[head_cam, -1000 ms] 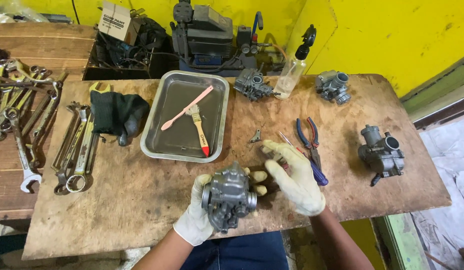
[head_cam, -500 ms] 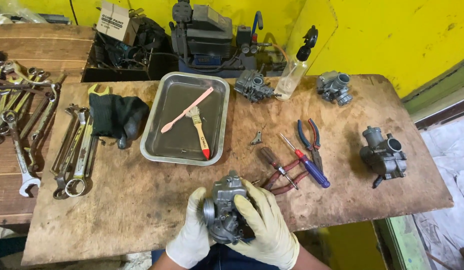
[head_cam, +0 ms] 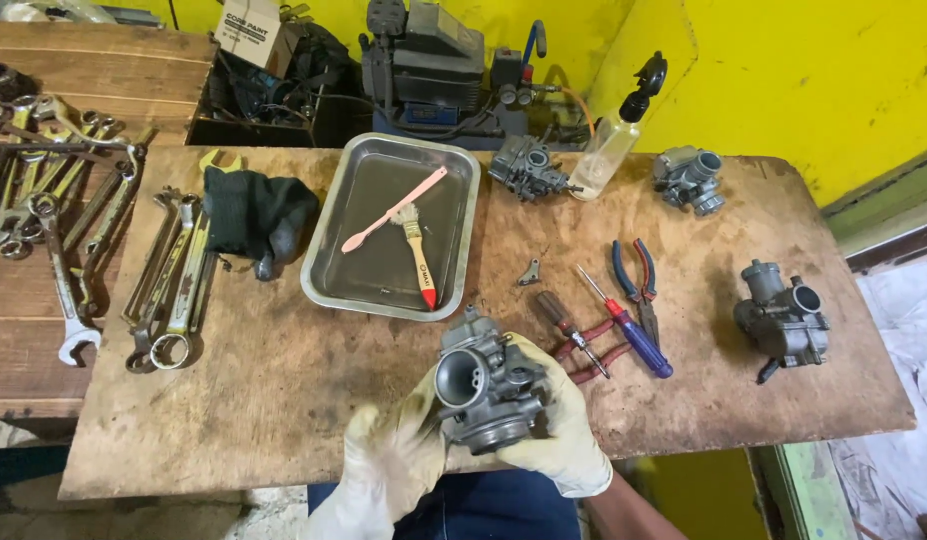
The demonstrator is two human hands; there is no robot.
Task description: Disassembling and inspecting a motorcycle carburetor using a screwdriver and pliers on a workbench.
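Closest to the person, just over the near edge of the wooden workbench (head_cam: pixel 284 400), both gloved hands have closed on a grey carburetor (head_cam: pixel 484 385). A second ago the right hand (head_cam: pixel 554 425) was lifted off it, fingers spread above the pliers; now it wraps the carburetor's right side, fingers curled tight against the body. The left hand (head_cam: pixel 394 460) cups it from below and the left, fingers bent around the casting, though motion blur hides how firmly. The carburetor has also turned, so its round intake bore faces up and toward the person. It looks like a two-handed hold for inspection rather than a put-down.

Just beyond the hands lie a dark-handled screwdriver (head_cam: pixel 569 325), a red and blue screwdriver (head_cam: pixel 629 330) and blue-handled pliers (head_cam: pixel 636 285), none of them shifted. A small metal bracket (head_cam: pixel 529 272) sits near them.

Further in, the steel tray (head_cam: pixel 324 290) holds only a pink toothbrush (head_cam: pixel 396 208) and a paintbrush with a red-tipped handle (head_cam: pixel 421 262), crossing near their heads. Left of it is a black cloth (head_cam: pixel 254 215) and a row of spanners (head_cam: pixel 169 285).

To the right a second carburetor (head_cam: pixel 782 318) stands alone. Toward the back edge sit two more carburetors (head_cam: pixel 529 170), (head_cam: pixel 690 180) with a clear spray bottle (head_cam: pixel 612 145) between them.
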